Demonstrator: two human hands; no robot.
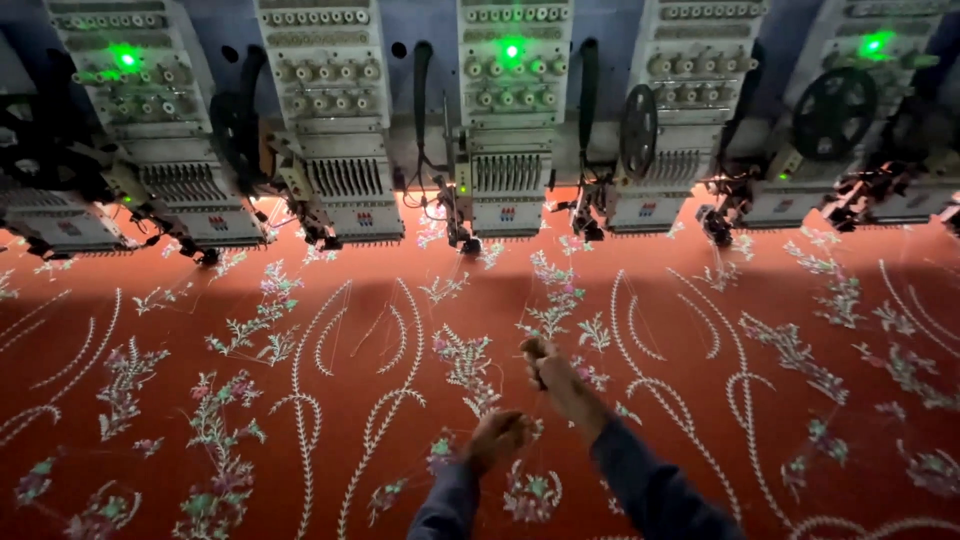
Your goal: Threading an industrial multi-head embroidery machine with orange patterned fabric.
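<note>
A wide orange-red cloth (640, 400) with white vine and pastel flower embroidery lies stretched below me. My left hand (497, 436) rests low over a flower motif, fingers curled together as if pinching a fine thread; the thread itself is too thin to make out. My right hand (541, 360) reaches farther out over the cloth, fingers closed around something small and dark that I cannot identify. Both arms wear dark blue sleeves (650, 490).
A row of white embroidery machine heads (510, 110) runs along the far edge of the cloth, with needle bars, dark thread wheels (835, 112) and green lamps (127, 58) lit. Thin threads hang from the heads to the cloth.
</note>
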